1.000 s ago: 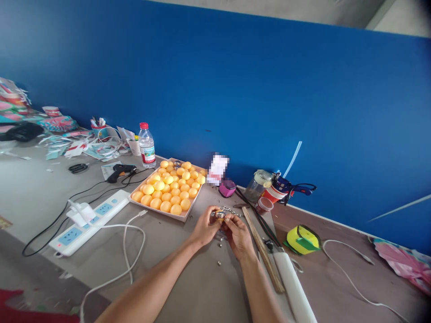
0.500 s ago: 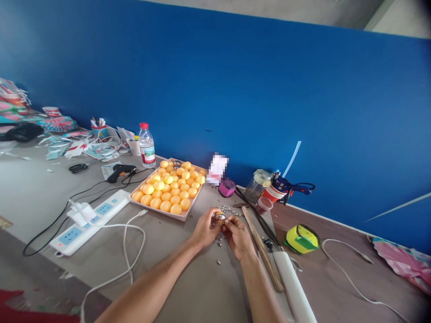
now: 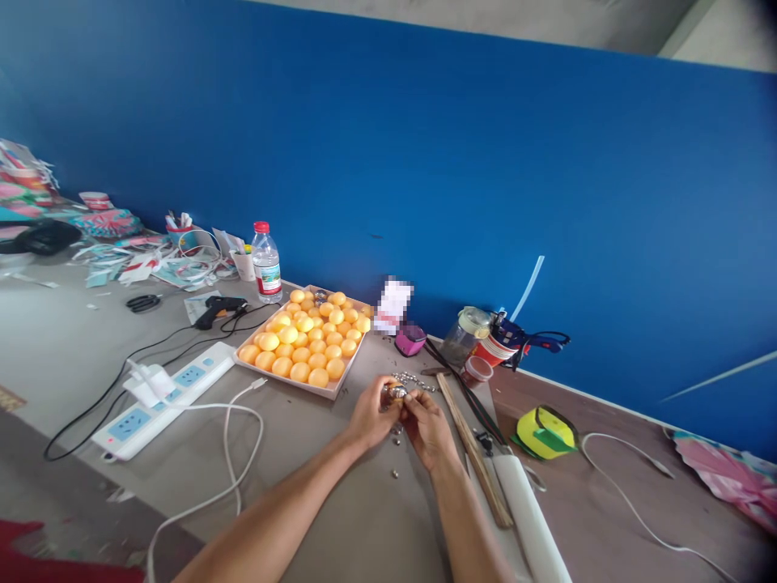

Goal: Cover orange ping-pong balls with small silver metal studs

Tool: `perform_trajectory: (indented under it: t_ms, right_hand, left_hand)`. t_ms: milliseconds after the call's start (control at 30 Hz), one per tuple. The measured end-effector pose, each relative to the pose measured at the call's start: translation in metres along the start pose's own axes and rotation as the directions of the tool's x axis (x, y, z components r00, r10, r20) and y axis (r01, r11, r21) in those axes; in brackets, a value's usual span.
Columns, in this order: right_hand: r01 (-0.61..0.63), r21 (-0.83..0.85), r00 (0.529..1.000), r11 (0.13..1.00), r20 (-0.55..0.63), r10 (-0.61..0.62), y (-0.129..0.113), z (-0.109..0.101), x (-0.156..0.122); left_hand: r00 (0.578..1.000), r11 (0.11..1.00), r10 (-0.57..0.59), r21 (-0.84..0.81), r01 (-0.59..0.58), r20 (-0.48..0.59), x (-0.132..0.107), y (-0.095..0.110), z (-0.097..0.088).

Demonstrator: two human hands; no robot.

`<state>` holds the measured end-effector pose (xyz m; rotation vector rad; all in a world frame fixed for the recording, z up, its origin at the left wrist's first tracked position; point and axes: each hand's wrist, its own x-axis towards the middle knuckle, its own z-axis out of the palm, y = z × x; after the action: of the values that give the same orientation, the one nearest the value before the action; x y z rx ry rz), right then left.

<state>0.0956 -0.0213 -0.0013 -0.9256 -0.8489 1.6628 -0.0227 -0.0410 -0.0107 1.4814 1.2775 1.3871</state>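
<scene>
My left hand (image 3: 369,414) and my right hand (image 3: 428,427) meet over the table, both pinched on a small orange ball with shiny metal fittings (image 3: 394,393). A short chain of silvery beads (image 3: 414,379) lies just beyond the fingers. A few loose metal beads (image 3: 396,441) are scattered on the table under the hands. A tray of several orange balls (image 3: 307,340) stands just to the left of my left hand.
A white power strip (image 3: 161,389) with cables lies at the left, a glue gun (image 3: 215,308), scissors (image 3: 142,303) and a water bottle (image 3: 265,263) behind it. To the right are wooden sticks (image 3: 473,449), a white roll (image 3: 531,518), a yellow-green tape dispenser (image 3: 545,433), cups and a jar (image 3: 461,334).
The hands have stayed in place over the table; the fingers shifted slightly on the small ball. Nothing else moved.
</scene>
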Motion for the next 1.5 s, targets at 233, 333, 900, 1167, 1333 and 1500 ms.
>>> perform_trajectory:
  t_ms: [233,333,900,1167,1333,1500]
  right_hand:
    - [0.314,-0.65,0.933,0.692,0.078,-0.351,-0.008,-0.014,0.004]
    - [0.361,-0.893,0.909,0.271,0.271,-0.318,-0.004,-0.014,-0.001]
    - [0.333,-0.924,0.849,0.188,0.208,-0.486,0.002,-0.011,-0.001]
    - [0.319,-0.562,0.897,0.763,-0.081,-0.435,-0.003,-0.013,0.007]
    - [0.245,-0.338,0.948,0.909,-0.111,-0.297,-0.002,-0.012,0.006]
    - [0.158,-0.057,0.984,0.986,-0.073,-0.162,-0.004,-0.003,0.002]
  left_hand:
    - [0.999,0.992,-0.046,-0.12,0.043,-0.027,0.006,0.006,-0.005]
    - [0.995,0.99,-0.082,-0.118,0.076,-0.053,0.008,0.004,-0.006]
    - [0.988,0.985,-0.105,-0.151,0.087,-0.114,0.009,0.0,-0.004]
    - [0.996,0.992,-0.065,-0.108,0.058,-0.058,0.008,0.0,-0.006]
    - [0.998,0.995,-0.046,-0.084,0.044,-0.029,0.009,0.002,-0.008]
    - [0.998,0.991,-0.067,-0.116,0.064,-0.021,0.008,0.002,-0.007]
